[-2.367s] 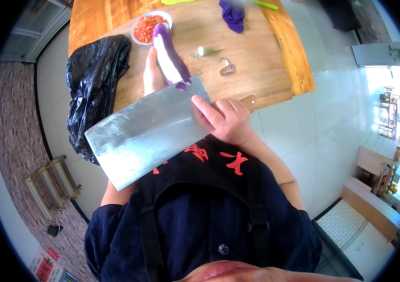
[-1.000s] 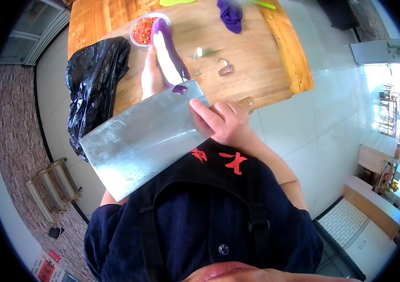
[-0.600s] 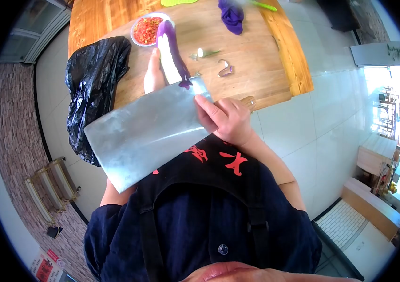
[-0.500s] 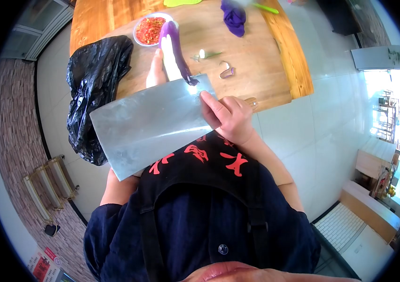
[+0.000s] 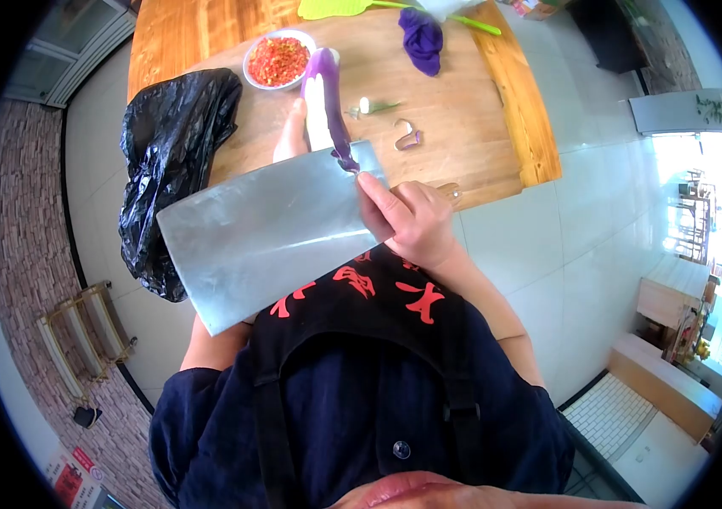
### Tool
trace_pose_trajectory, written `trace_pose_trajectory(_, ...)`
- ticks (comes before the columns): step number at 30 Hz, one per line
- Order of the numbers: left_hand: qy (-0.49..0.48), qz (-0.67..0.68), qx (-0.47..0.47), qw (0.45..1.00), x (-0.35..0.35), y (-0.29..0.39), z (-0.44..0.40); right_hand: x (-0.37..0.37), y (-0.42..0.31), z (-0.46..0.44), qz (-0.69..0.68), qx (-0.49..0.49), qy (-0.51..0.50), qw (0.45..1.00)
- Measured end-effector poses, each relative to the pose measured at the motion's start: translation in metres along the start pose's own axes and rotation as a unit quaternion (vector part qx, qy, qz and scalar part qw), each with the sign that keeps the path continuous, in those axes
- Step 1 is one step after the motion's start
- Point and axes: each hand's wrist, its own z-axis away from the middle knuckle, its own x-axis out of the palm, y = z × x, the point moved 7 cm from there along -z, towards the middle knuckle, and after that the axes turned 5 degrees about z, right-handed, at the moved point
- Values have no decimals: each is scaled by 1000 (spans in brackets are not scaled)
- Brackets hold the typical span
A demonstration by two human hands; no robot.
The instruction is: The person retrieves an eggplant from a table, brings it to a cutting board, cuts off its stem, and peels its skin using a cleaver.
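A partly peeled eggplant [image 5: 333,93], white flesh showing along its side, is held over the cutting board by my left hand [image 5: 290,134]. The thumb lies along the eggplant; the other fingers are hidden behind it and the blade. My right hand [image 5: 414,222] is closed round the handle end of a wide cleaver [image 5: 267,233], thumb pressed near the blade's upper right corner. A loose purple strip of peel [image 5: 345,160] hangs from the eggplant's near end, between the blade edge and the right thumb.
On the wooden cutting board [image 5: 454,110] lie a curled peel scrap [image 5: 407,136] and a cut-off stem piece [image 5: 368,106]. A bowl of chopped red chili [image 5: 278,59] stands behind the eggplant. A black plastic bag [image 5: 176,136] hangs over the left edge; a purple cloth [image 5: 422,42] lies behind.
The eggplant and my left hand have shifted slightly right and toward me. The peel strip at its near end now reaches my right thumb. The cleaver has barely moved.
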Motion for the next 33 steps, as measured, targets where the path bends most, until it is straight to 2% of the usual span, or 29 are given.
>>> trace_pose_trajectory(3,14,32,-31,999,-5,-6,0,-1,2,2,-8,9,13,1000)
trace_pose_trajectory(6,-95,64,-132,985,-1,-14,2,-3,6,-5,-26,50,-13,998)
trace_pose_trajectory(9,-178,104,-120,971,12,-15,7,-3,6,-5,-11,40,-28,999)
trace_pose_trajectory(12,-100,51,-118,987,3,-19,3,1,4,1,12,14,-30,999)
trace_pose_trajectory(13,-109,61,-131,984,5,-19,8,3,3,3,17,10,-26,999)
trace_pose_trajectory(16,-232,166,-180,941,18,-26,12,2,9,0,-1,50,-30,998)
trace_pose_trajectory(18,-261,188,-199,926,23,-30,14,2,14,1,6,50,-21,998)
trace_pose_trajectory(23,-197,147,-182,952,18,-33,12,5,11,3,17,23,-13,999)
trace_pose_trajectory(27,-151,118,-161,968,13,-33,14,8,19,1,23,53,-30,998)
trace_pose_trajectory(33,-87,87,-124,985,8,-32,22,12,19,6,19,41,-41,998)
